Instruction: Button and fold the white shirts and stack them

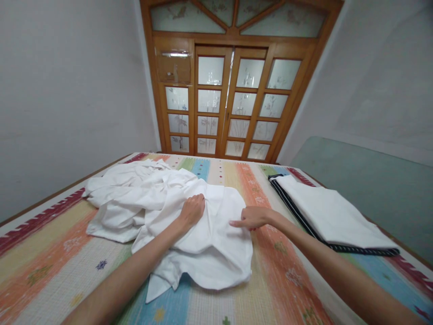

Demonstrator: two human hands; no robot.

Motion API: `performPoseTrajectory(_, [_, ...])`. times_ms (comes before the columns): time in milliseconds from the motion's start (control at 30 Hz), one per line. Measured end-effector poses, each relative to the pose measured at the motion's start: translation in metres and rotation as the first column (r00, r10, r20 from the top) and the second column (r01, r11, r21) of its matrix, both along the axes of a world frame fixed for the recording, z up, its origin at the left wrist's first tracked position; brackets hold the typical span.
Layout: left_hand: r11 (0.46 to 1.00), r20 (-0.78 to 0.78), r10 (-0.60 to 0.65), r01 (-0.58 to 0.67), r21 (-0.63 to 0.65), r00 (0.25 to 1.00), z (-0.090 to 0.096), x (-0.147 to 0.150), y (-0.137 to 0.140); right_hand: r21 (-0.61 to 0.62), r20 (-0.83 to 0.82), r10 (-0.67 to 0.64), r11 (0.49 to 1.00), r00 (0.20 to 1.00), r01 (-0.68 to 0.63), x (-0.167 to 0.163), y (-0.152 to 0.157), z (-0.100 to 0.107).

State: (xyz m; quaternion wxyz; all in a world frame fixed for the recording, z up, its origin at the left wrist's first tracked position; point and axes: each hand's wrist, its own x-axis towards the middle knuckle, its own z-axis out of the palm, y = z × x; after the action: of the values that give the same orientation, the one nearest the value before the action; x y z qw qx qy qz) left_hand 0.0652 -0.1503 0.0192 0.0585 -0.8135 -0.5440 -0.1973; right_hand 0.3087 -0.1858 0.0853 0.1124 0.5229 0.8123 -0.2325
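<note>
Pale walls [74, 76] rise on both sides and frame wooden doors [233, 90] at the far end, whose panes carry plant-like designs. A striped cover [284, 271] spreads across the foreground in bands of orange, yellow, blue, green and cream, with dark red jagged bands near its left and right margins. Along the right side stands a pale green panel [358, 167], rounded at its upper corner. The loose white cloth [162, 198] lies on the cover from left to centre, heaped and wrinkled at its far left part and flatter toward the right, with a pointed corner at its near edge. To its right, well apart from it, rests a folded white piece [331, 212] with black edging (the edging bears fine pale marks). The left hand [193, 210] is on the white cloth near its middle; its grip is closed on the fabric, and creases run out from the fingers. The right hand [253, 217] is at the right edge of the same cloth, most digits curled and one extended leftward over it; whether this grip pinches the edge cannot be told.
</note>
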Motion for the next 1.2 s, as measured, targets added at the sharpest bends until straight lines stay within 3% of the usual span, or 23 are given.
performPoseTrajectory(67, [0.997, 0.057, 0.081, -0.081, -0.009, 0.995, 0.012, -0.002, 0.010, -0.131, 0.069, 0.097, 0.988, 0.993, -0.087, -0.013, -0.027, 0.006])
performPoseTrajectory(133, [0.986, 0.103, 0.167, -0.169, 0.005, 0.981, 0.026, -0.006, 0.020, 0.015, 0.091, 0.188, 0.982, 0.978, -0.190, -0.027, -0.052, 0.006])
performPoseTrajectory(233, [0.969, 0.081, 0.233, -0.238, 0.064, 0.969, 0.044, -0.016, 0.035, 0.268, 0.016, 0.274, 0.925, 0.961, -0.269, -0.045, -0.078, -0.003])
performPoseTrajectory(333, [0.975, -0.042, 0.197, -0.191, 0.112, 0.980, 0.057, -0.029, 0.046, 0.327, -0.014, 0.323, 0.896, 0.946, -0.301, -0.053, -0.085, -0.014])
performPoseTrajectory(433, [0.972, -0.112, 0.219, -0.206, 0.116, 0.969, 0.066, -0.046, 0.051, 0.317, 0.103, 0.293, 0.896, 0.951, -0.311, -0.042, -0.068, -0.017])
performPoseTrajectory(500, [0.961, -0.129, 0.265, -0.251, 0.113, 0.956, 0.070, -0.060, 0.050, 0.363, 0.160, 0.194, 0.900, 0.968, -0.240, -0.023, -0.047, -0.013])
performPoseTrajectory(567, [0.955, -0.152, 0.293, -0.283, 0.087, 0.944, 0.074, -0.074, 0.047, 0.469, 0.178, -0.036, 0.882, 0.983, -0.052, 0.003, -0.024, -0.006])
performPoseTrajectory(667, [0.982, -0.182, 0.188, -0.191, -0.003, 0.965, 0.075, -0.091, 0.040, 0.661, 0.074, -0.442, 0.693, 0.894, 0.288, 0.042, 0.006, 0.003])
performPoseTrajectory(733, [0.999, -0.171, 0.043, -0.045, -0.009, 0.984, 0.072, -0.099, 0.030, 0.722, -0.013, -0.541, 0.577, 0.841, 0.382, 0.061, 0.016, 0.005])
performPoseTrajectory(800, [0.992, -0.153, -0.088, 0.101, 0.077, 0.984, 0.068, -0.104, 0.015, 0.735, -0.088, -0.541, 0.531, 0.836, 0.421, 0.068, 0.017, 0.003])
performPoseTrajectory(833, [0.976, -0.150, -0.147, 0.167, 0.138, 0.978, 0.066, -0.105, 0.006, 0.721, -0.113, -0.497, 0.554, 0.860, 0.415, 0.067, 0.015, 0.001])
performPoseTrajectory(900, [0.927, -0.150, -0.262, 0.292, 0.234, 0.953, 0.062, -0.105, -0.013, 0.656, -0.153, -0.313, 0.677, 0.937, 0.333, 0.055, 0.006, -0.004])
performPoseTrajectory(967, [0.882, -0.159, -0.368, 0.398, 0.253, 0.916, 0.056, -0.103, -0.031, 0.573, -0.204, -0.047, 0.804, 0.978, 0.158, 0.034, -0.009, -0.011])
performPoseTrajectory(1000, [0.867, -0.165, -0.411, 0.440, 0.234, 0.897, 0.053, -0.101, -0.039, 0.549, -0.230, 0.058, 0.832, 0.971, 0.081, 0.021, -0.017, -0.015])
performPoseTrajectory(1067, [0.846, -0.193, -0.481, 0.510, 0.153, 0.855, 0.043, -0.095, -0.052, 0.539, -0.212, 0.212, 0.840, 0.954, -0.067, -0.009, -0.035, -0.023])
performPoseTrajectory(1200, [0.858, -0.267, -0.491, 0.514, 0.016, 0.829, 0.021, -0.081, -0.064, 0.532, -0.057, 0.279, 0.821, 0.958, -0.208, -0.064, -0.060, -0.042])
